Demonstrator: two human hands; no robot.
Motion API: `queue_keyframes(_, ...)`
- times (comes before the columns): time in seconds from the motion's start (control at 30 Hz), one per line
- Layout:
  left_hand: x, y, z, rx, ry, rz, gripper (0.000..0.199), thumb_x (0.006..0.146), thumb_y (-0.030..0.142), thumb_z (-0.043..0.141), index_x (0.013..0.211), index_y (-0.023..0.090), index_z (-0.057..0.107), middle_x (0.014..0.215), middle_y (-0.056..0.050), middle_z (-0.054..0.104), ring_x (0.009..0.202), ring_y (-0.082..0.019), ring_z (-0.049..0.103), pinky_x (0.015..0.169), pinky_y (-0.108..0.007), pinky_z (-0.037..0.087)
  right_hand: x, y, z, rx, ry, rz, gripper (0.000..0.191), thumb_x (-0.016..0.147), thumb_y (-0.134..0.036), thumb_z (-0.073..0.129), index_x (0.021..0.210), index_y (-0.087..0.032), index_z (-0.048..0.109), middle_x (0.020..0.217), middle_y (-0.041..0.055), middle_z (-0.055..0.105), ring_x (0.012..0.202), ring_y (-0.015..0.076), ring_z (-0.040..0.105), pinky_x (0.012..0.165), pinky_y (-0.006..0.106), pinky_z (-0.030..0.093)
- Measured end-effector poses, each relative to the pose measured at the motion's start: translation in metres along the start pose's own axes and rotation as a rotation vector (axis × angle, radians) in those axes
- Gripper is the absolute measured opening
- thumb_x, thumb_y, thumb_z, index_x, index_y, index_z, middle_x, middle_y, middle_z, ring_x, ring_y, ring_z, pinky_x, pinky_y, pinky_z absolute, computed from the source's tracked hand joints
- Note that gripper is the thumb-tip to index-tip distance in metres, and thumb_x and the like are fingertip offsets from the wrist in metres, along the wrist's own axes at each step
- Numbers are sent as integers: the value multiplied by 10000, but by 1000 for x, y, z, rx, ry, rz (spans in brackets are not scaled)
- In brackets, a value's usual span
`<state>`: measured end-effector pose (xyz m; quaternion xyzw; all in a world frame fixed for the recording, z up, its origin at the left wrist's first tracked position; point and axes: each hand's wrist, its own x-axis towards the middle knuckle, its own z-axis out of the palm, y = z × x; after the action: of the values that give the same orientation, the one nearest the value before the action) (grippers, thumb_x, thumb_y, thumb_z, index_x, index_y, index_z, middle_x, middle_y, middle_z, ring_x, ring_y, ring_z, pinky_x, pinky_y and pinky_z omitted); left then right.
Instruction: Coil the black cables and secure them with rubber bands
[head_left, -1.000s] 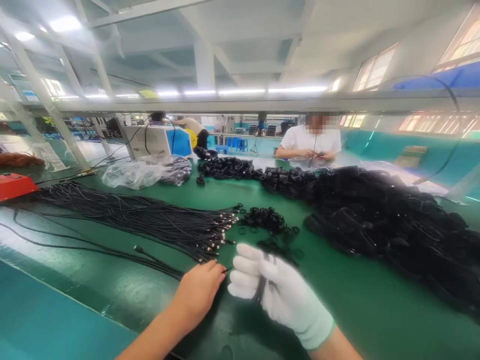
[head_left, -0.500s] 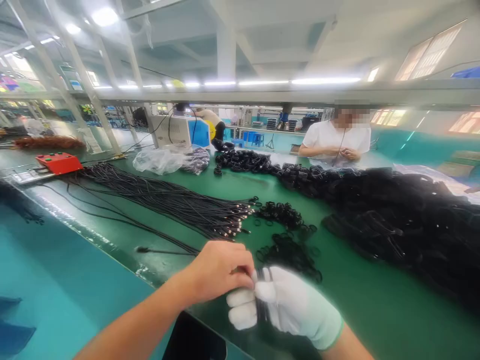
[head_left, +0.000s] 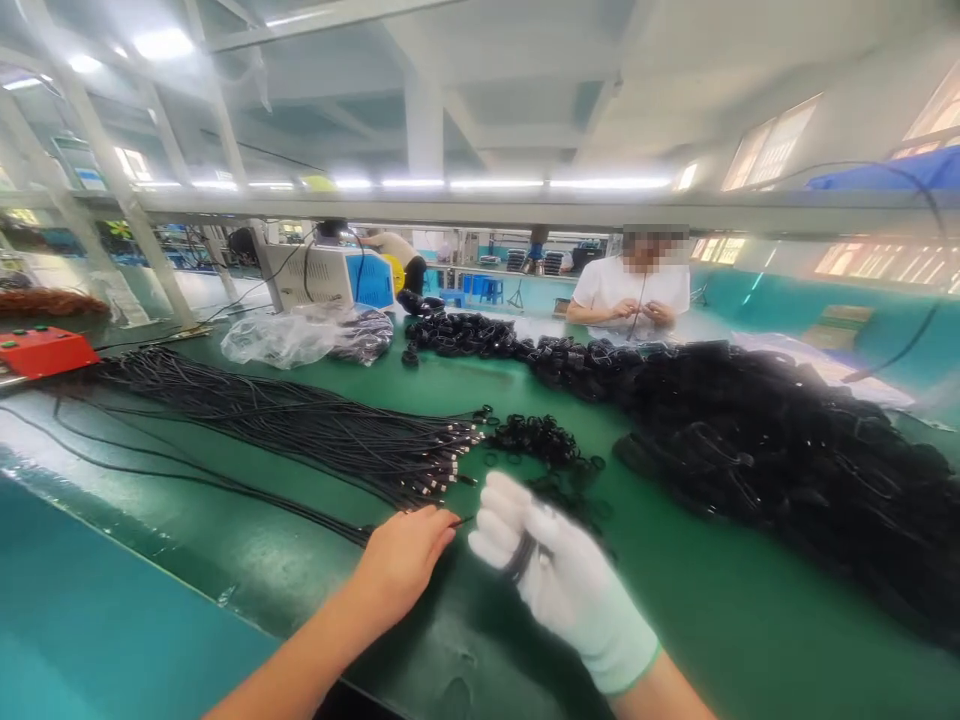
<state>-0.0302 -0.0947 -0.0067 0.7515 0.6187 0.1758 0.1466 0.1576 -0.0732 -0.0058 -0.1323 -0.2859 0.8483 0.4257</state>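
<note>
My left hand (head_left: 405,560), ungloved, is closed at the connector end of the cable bundle, with a thin dark tip poking out past its fingers. Just right of it, my right hand (head_left: 544,570) wears a white glove, its fingers curled round a coiled black cable. Long black cables (head_left: 300,415) lie side by side on the green table (head_left: 285,560), their metal-tipped ends beside the hands. Small black rings (head_left: 536,438) are piled beyond my right hand, which partly hides a second pile.
A large heap of black coiled cables (head_left: 750,440) covers the right side. At the left stand a red button box (head_left: 46,352), a plastic bag (head_left: 281,338) and a white-blue machine (head_left: 330,275). A person (head_left: 634,285) in white sits opposite.
My hands have moved apart; my left hand has left the coil in the glove and is now at the cable ends. The view has turned to the right.
</note>
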Motion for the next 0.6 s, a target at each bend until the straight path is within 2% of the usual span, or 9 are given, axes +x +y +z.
queue_keyframes(0.1,-8,15,8,231,7,-64,294,919,233,319,953,239,611,867,-15,670,748,-173,606,641,-267,378,2,-14,-3,14,81,-75,381,761,-295,666,1123,-205,590,1228,79,564,1045,206,564,1009,457,355)
queue_keyframes(0.17,-16,31,12,289,1,-33,291,917,212,322,885,226,611,798,-15,668,708,-174,611,635,-275,371,2,-18,-5,-13,111,-95,377,751,-293,677,1107,-195,600,1227,91,572,1053,225,572,1016,476,348)
queue_keyframes(0.3,-26,52,18,302,61,131,239,885,176,377,753,210,573,708,-2,630,639,-167,572,622,-296,335,3,-13,-7,-76,180,-102,412,741,-284,694,1120,-170,582,1168,121,609,1016,249,599,975,488,374)
queue_keyframes(0.4,-21,50,12,348,112,303,200,854,150,430,688,196,532,674,4,602,606,-161,533,598,-306,303,2,-6,-6,-192,222,-53,392,725,-241,711,1084,-135,594,1001,110,668,874,209,629,891,423,424)
queue_keyframes(0.5,-8,40,-7,416,139,534,177,867,206,469,700,185,525,687,0,588,626,-153,506,601,-305,295,-1,-1,-3,-296,117,77,317,724,-207,708,1015,-113,625,886,90,670,799,172,604,817,358,438)
queue_keyframes(0.6,6,33,-31,400,81,678,173,852,299,526,725,183,537,718,6,584,661,-139,501,628,-287,320,-5,3,-1,-272,-56,197,287,749,-240,682,989,-90,633,841,93,644,801,182,588,788,367,441)
